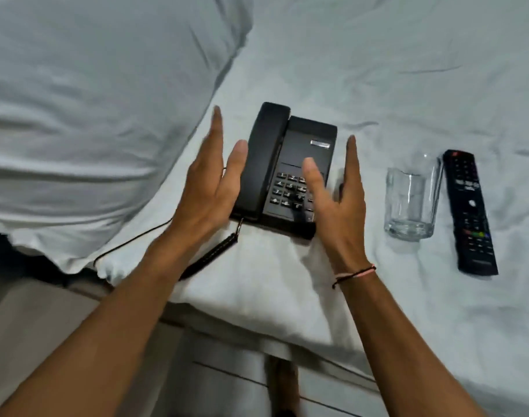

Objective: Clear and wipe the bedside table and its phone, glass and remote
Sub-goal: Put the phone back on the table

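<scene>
A black desk phone (290, 158) lies on the white bed sheet, its handset on the cradle along its left side. A coiled cord (210, 255) and a thin cable run from it toward the bed's edge. My left hand (210, 185) is held flat beside the phone's left side, fingers apart, holding nothing. My right hand (337, 203) hovers over the phone's right edge and keypad, also empty. To the right a clear glass (412, 200) stands upright on the sheet, and a black remote (470, 212) lies just beyond it. The bedside table is out of view.
A large white pillow (91, 115) fills the upper left, close to the phone. The bed sheet (377, 70) stretches away at the top and right. The bed's edge and grey floor (31, 326) lie below, where a bare foot (284, 383) shows.
</scene>
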Motion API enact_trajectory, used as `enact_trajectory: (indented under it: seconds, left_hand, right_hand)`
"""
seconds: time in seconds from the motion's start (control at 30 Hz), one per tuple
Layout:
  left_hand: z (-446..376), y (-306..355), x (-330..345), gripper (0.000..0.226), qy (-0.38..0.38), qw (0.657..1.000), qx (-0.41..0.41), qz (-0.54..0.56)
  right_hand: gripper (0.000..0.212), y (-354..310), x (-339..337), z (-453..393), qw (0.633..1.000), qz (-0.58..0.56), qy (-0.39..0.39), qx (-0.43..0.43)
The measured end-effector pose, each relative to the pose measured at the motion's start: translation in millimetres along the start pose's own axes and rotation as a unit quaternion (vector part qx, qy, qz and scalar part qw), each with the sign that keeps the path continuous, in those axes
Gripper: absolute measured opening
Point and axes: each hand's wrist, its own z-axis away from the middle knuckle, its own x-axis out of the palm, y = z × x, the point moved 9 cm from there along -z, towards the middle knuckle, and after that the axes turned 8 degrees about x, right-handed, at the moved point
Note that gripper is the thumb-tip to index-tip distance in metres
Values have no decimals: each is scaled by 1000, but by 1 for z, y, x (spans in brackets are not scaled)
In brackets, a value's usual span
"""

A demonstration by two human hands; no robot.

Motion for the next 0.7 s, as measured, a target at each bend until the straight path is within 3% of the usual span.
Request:
enact_trajectory:
  seconds: [0.1, 0.23, 0.37, 0.7]
  left_hand:
    - [-31, -29, 46, 58, -62, 985, -121, 107]
    - [-34, -38, 58, 30, -79, 975, -129, 160]
    - [-3, -39, 47, 38, -47, 965, -149, 212]
    - [161, -64, -58, 60, 140, 933, -156, 293]
  right_hand:
    - [89, 34, 8, -28, 982, -140, -59, 112]
    - [49, 27, 12, -21, 979, -172, -64, 87]
    - [38, 23, 11, 13, 982, -165, -73, 57]
    - [36, 16, 76, 133, 959, -136, -247, 31]
